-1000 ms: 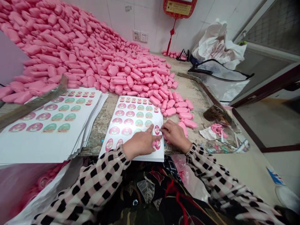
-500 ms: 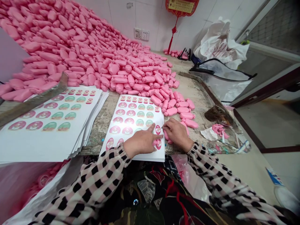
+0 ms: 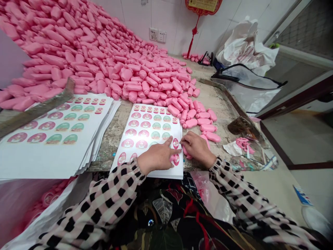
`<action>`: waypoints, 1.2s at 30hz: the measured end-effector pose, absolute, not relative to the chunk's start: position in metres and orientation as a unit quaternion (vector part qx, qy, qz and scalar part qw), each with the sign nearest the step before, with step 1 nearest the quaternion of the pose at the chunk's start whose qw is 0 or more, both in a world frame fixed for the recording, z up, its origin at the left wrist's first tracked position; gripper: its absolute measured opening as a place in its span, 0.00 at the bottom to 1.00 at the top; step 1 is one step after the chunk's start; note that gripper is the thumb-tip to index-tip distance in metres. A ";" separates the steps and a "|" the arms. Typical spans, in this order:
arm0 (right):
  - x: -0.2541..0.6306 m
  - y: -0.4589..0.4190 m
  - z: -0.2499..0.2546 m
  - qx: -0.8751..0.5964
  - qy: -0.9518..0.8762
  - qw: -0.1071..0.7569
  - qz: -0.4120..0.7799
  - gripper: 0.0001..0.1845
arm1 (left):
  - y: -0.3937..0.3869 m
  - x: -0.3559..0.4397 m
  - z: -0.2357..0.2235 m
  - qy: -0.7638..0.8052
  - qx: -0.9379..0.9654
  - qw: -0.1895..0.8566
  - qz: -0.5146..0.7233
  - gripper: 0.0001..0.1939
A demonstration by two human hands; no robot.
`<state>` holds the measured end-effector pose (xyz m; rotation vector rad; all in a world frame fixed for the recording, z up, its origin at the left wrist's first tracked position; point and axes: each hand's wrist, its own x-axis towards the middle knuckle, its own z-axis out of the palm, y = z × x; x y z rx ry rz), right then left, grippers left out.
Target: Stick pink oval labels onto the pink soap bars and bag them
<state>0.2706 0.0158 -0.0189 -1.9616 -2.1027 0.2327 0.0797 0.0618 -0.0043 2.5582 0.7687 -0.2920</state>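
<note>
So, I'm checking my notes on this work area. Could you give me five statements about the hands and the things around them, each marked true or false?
1. The left hand is over the sticker sheet in front of the person. True.
2. The right hand is reaching up to the wall. False: it is at the right edge of that sheet.
3. A large heap of pink pieces lies beyond the sheets. True.
4. The stack of sheets lies to the right of both hands. False: it lies to their left.
5. The sleeves are plain green. False: they are checked, black on a pale ground.
</note>
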 end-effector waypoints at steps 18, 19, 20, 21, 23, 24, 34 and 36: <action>0.250 0.023 -0.014 -0.777 -0.611 0.109 0.104 0.14 | 0.066 0.082 0.001 0.277 0.925 0.228 -0.122 0.34; 0.249 0.024 -0.013 -0.779 -0.609 0.108 0.103 0.14 | 0.066 0.082 0.001 0.277 0.925 0.232 -0.119 0.34; 0.248 0.024 -0.012 -0.780 -0.609 0.108 0.096 0.14 | 0.066 0.082 0.000 0.279 0.924 0.235 -0.118 0.34; 0.247 0.024 -0.011 -0.781 -0.609 0.108 0.084 0.13 | 0.066 0.082 -0.001 0.281 0.923 0.238 -0.116 0.34; 0.244 0.023 -0.009 -0.781 -0.612 0.106 0.061 0.12 | 0.066 0.082 -0.002 0.283 0.921 0.241 -0.113 0.33; 0.243 0.022 -0.008 -0.780 -0.615 0.105 0.052 0.11 | 0.066 0.081 -0.003 0.283 0.922 0.241 -0.111 0.33; 0.245 0.019 0.004 -0.788 -0.569 0.211 0.097 0.11 | 0.064 0.078 -0.003 0.276 0.926 0.242 -0.092 0.32; 0.253 0.019 0.005 -0.786 -0.549 0.256 0.124 0.12 | 0.062 0.073 -0.002 0.273 0.923 0.263 -0.069 0.32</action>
